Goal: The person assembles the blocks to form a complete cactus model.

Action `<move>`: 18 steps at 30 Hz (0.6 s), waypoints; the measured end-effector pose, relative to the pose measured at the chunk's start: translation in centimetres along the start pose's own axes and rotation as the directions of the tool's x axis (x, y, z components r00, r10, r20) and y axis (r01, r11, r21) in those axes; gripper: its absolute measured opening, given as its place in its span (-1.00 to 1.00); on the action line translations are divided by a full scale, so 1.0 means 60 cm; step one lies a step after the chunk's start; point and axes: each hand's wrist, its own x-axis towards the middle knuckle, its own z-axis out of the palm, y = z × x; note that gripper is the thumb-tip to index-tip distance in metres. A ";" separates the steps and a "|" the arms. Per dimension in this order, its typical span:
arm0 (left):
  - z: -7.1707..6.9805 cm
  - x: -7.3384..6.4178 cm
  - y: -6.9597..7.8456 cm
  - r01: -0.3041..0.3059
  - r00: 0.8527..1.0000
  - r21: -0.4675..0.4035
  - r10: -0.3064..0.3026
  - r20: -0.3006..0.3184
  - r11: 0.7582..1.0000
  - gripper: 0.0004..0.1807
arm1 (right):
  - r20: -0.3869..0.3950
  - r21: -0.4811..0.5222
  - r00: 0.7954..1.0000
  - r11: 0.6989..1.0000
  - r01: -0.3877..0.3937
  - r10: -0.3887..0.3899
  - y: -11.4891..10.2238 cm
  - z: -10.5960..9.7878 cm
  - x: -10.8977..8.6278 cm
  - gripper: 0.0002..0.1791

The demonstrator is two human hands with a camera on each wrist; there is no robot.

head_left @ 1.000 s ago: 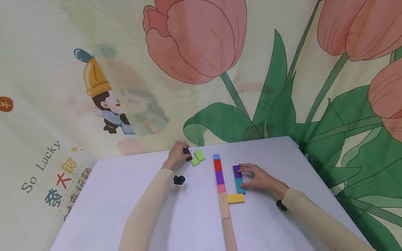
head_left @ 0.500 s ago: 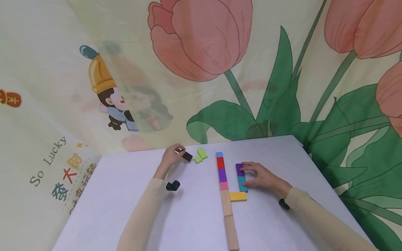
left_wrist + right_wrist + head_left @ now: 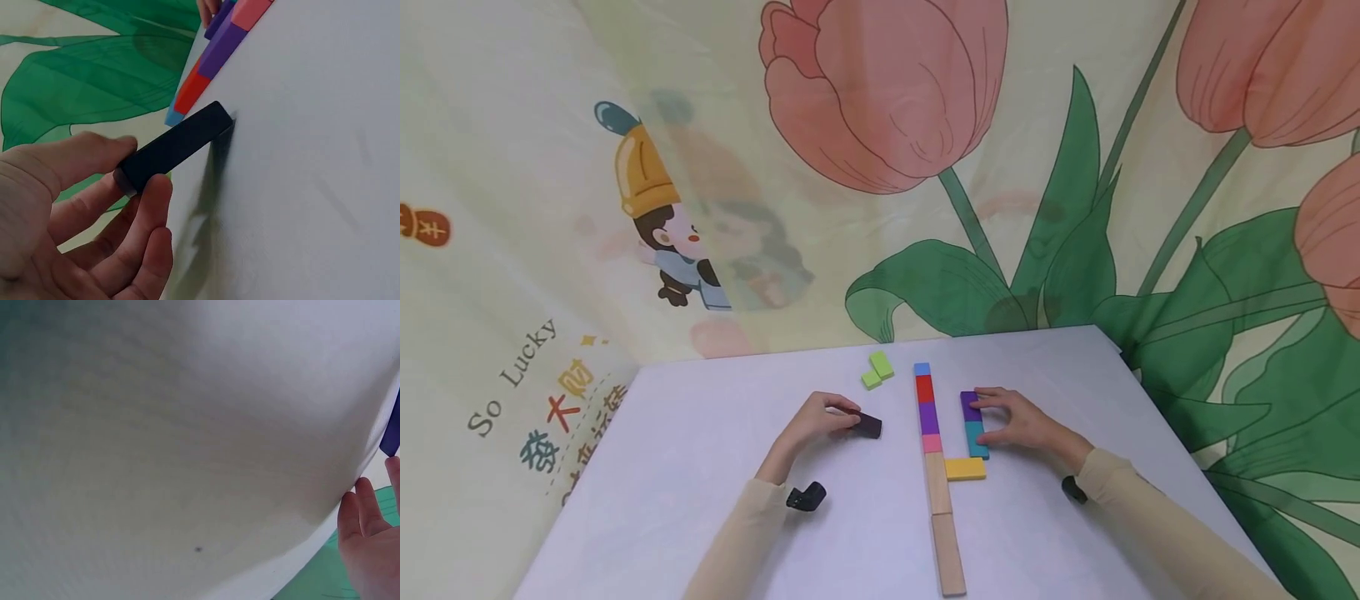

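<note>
My left hand [image 3: 811, 427] pinches a black block [image 3: 868, 425] between thumb and fingers, left of the row of blocks. In the left wrist view the block [image 3: 178, 144] slants up and its far end is near the white tabletop. On the other side of the row, my right hand [image 3: 1026, 421] spreads its thumb and fingers along a dark purple block [image 3: 968, 401] and a teal block [image 3: 974, 443], which lie end to end. The fingertips touch or nearly touch them. The right wrist view shows these fingers [image 3: 369, 512] only at its edge.
A line of a light blue, red, purple [image 3: 928, 418] and pink block continues into two plain wooden blocks [image 3: 949, 554] toward me. A yellow block [image 3: 966, 469] sticks out to its right. Two lime green blocks [image 3: 881, 365] lie near the table's back edge. Printed cloth [image 3: 880, 108] hangs behind.
My left hand has brought the black block from beside the lime green blocks toward me and slightly right. My right hand stays by the purple and teal blocks.
</note>
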 end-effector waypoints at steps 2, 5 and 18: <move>0.003 -0.004 0.004 -0.005 1.000 -0.012 0.005 -0.004 1.000 -0.75 | -0.001 -0.001 1.000 1.000 0.001 -0.001 0.001 0.000 0.001 -0.32; 0.010 -0.010 0.009 -0.020 1.000 -0.021 0.020 0.002 1.000 -0.73 | -0.001 -0.006 1.000 1.000 0.002 -0.002 0.002 -0.001 0.001 -0.32; 0.048 -0.029 0.007 -0.126 0.989 0.056 0.121 0.080 0.990 -0.61 | -0.002 -0.016 1.000 1.000 0.011 -0.011 0.005 0.000 0.001 -0.32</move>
